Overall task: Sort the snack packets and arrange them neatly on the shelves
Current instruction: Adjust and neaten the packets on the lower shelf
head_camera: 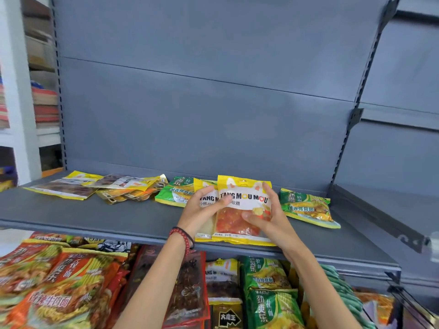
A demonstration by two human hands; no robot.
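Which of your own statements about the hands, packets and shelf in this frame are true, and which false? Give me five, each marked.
1. The left hand and the right hand both hold yellow TANG MOU MOU packets near the front edge of the shelf. True.
2. The front packet's clear window shows green contents. False: they are orange-red.
3. A green packet lies on the shelf to the right of the hands. True.
4. The left wrist is bare. False: it wears a red bead bracelet.
5. Orange packets lie on the level below the shelf. True.
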